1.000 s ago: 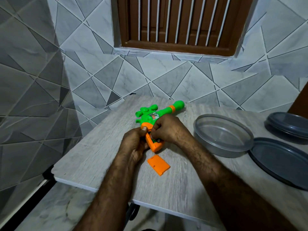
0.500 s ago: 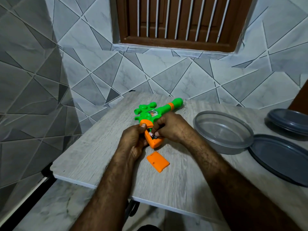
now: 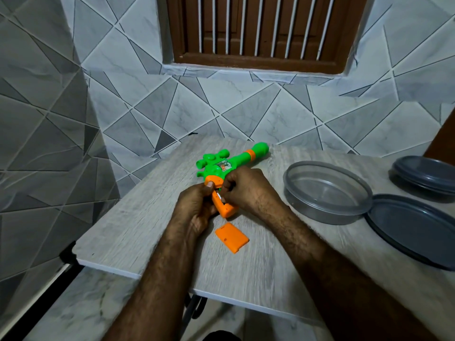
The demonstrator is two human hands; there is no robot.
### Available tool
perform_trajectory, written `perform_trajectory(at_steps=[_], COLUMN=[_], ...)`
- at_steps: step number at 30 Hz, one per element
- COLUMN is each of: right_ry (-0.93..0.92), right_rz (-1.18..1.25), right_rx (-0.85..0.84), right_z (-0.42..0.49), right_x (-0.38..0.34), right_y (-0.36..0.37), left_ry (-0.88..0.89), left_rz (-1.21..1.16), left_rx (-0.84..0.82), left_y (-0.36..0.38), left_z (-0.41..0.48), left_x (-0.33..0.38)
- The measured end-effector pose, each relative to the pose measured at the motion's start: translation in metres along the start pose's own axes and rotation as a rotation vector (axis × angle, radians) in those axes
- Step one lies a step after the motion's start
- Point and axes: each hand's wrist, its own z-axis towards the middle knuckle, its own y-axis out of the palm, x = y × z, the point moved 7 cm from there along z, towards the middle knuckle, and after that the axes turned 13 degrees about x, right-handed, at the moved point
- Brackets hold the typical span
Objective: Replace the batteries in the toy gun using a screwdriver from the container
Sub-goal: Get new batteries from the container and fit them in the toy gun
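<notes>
While my left hand (image 3: 195, 209) grips the gun (image 3: 213, 166) handle, my right hand (image 3: 247, 189) pinches a small piece (image 3: 222, 199) there; cover (image 3: 232, 238) at six o'clock.

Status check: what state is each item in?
Green plastic toy gun: flat on table, orange handle compartment open.
Orange rectangular battery cover: off, on table.
Clear round plastic container: uncovered.
Dark grey round lid: off, beside container.
Left hand: grips gun handle.
Right hand: fingers at compartment.

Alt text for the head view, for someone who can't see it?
The left hand grips the orange handle of a green toy gun while the right hand pinches a small item at its open compartment. The orange cover lies loose on the table.
</notes>
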Motion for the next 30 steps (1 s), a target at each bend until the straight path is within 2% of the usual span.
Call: perform_trajectory(at_steps=[15, 20, 23, 26, 30], right_ry=[0.021, 0.022, 0.093, 0.211, 0.407], right_rz=[-0.046, 0.025, 0.180, 0.328, 0.276], right_rx=[-0.051, 0.003, 0.033, 0.163, 0.294], right_z=[0.007, 0.006, 0.008, 0.017, 0.034], right_x=[-0.003, 0.006, 0.022, 0.059, 0.127], right_y=[0.010, -0.005, -0.023, -0.051, -0.084], left_ry=[0.003, 0.009, 0.000, -0.006, -0.021], left_rz=[0.015, 0.001, -0.033, -0.040, -0.045], left_rx=[0.042, 0.025, 0.027, 0.030, 0.025], left_y=[-0.003, 0.008, 0.014, 0.017, 0.025], left_z=[-0.004, -0.009, -0.011, -0.011, -0.014], left_x=[0.001, 0.002, 0.003, 0.003, -0.003])
